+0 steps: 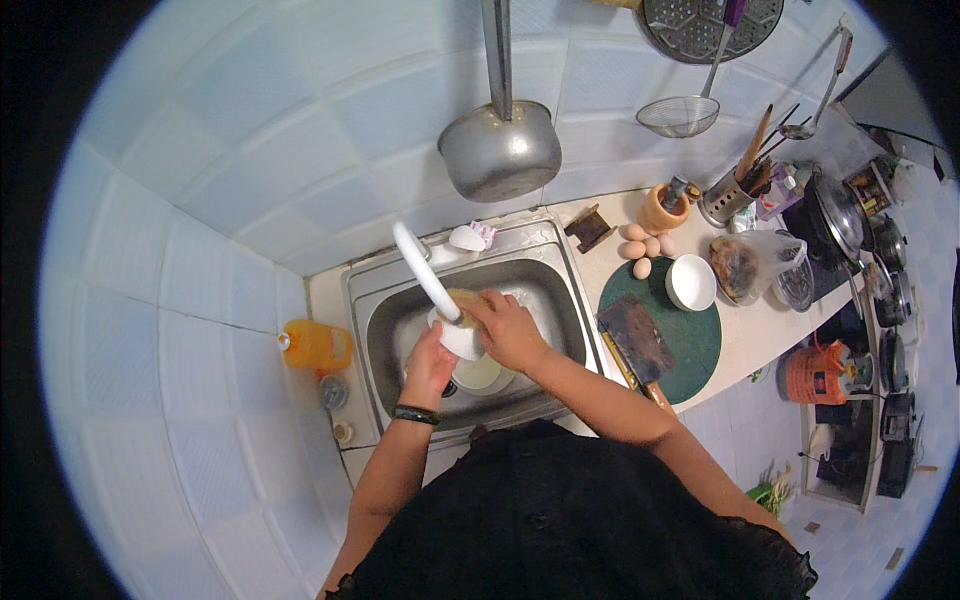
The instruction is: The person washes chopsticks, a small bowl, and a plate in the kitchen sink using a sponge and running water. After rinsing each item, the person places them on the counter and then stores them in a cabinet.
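Note:
My left hand [430,364] grips a white bowl [460,341] by its side, over a stainless steel sink [555,300]. Against the bowl's far side, my right hand [510,330] holds a tan scrubbing pad [469,300], partly hidden by the fingers and the faucet. The white curved faucet [424,274] reaches down over the bowl. Below my hands, a larger pale bowl [480,377] with cloudy liquid sits in the basin.
Right of the sink, a cleaver [637,337] lies on a round green cutting board [697,360] beside a white bowl [691,283]. Several eggs [642,268] lie behind it. An orange-yellow liquid bottle [319,345] stands left of the sink. A metal pot [501,154] hangs on the wall.

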### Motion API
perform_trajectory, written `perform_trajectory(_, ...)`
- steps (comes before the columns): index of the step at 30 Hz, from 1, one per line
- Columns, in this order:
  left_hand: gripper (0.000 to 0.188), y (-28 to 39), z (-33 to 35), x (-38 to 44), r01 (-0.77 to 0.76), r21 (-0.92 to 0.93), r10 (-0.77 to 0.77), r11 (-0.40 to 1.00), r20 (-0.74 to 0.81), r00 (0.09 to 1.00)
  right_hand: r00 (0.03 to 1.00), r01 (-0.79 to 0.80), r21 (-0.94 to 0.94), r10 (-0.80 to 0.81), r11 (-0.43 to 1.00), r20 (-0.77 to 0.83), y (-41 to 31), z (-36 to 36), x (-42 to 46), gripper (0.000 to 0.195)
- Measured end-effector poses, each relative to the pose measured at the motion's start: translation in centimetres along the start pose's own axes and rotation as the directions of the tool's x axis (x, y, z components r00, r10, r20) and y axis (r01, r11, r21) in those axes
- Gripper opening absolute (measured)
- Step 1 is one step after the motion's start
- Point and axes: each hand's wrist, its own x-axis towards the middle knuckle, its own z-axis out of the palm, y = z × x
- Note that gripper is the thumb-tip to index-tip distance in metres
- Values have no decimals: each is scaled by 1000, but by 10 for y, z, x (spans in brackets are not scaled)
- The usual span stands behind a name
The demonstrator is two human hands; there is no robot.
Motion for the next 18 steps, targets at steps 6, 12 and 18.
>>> perform_trajectory(6, 36, 9, -3, -15, -13, -167, 14, 986, 3, 1000, 974, 212, 128, -198, 969, -113, 35, 7, -28, 59)
perform_trajectory(12, 37, 13, -2, -26, 49, -91, -44, 995, 61, 997, 965, -201, 582, 261, 788, -20, 55, 32, -47, 62)
perform_trajectory(18, 41, 9, -7, -23, 37, 101, -49, 994, 123, 991, 998, -59, 409, 64, 911, 1, 44, 5, -32, 64)
